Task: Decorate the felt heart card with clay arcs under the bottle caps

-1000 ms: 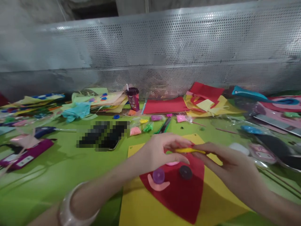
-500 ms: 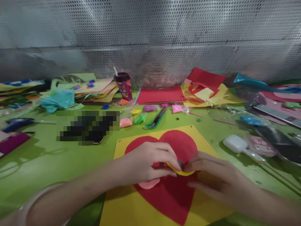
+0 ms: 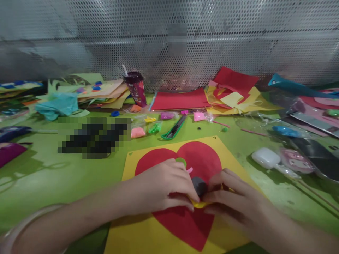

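Note:
A red paper heart (image 3: 194, 225) lies on a yellow sheet (image 3: 119, 229) in front of me. My left hand (image 3: 169, 187) reaches over the heart's left half, thumb and fingers pinched on a yellow strip (image 3: 200, 205), which looks like soft clay. From the other side, my right hand (image 3: 233, 197) pinches the strip's right end. Just behind the strip a dark grey disc (image 3: 199, 186) shows between my hands. A green round piece (image 3: 181, 162) and a small pink piece (image 3: 189, 170) peek out beyond my left knuckles. My fingers hide much of the strip.
Beyond the sheet lie a green utility knife (image 3: 174, 128) and several small clay packets, one of them pink (image 3: 199, 116). A purple cup (image 3: 136, 90) with a straw stands near the perforated metal wall. At right are a white case (image 3: 265, 157) and a pink one (image 3: 296, 161).
The yellow strip has come slightly nearer to me, less of it showing between my fingers. More of the grey disc is visible, and the green and pink pieces have come into view.

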A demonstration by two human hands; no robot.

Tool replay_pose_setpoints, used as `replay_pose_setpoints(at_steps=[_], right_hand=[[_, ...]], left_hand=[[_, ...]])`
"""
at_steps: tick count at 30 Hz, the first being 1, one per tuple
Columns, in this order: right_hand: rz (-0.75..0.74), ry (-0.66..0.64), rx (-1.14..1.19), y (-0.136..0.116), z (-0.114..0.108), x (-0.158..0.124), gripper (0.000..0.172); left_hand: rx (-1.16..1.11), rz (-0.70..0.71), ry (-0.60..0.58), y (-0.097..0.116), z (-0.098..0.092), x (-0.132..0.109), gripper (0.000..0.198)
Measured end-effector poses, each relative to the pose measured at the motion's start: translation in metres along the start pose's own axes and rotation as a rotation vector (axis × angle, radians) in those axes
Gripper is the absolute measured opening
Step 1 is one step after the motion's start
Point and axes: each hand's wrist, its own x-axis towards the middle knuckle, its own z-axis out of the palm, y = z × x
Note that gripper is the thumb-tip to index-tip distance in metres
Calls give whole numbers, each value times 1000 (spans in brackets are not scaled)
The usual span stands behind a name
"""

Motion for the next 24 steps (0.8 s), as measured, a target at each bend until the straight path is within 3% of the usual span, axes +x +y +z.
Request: replay_pose_setpoints(at_steps=[6, 24], right_hand=[[-37, -20, 12, 2, 1, 2, 9], [-28, -37, -46, 1, 3, 3, 6]], left_hand=[[220, 84, 19, 3, 4, -8, 17], [366, 98, 70, -3, 0, -10, 18]])
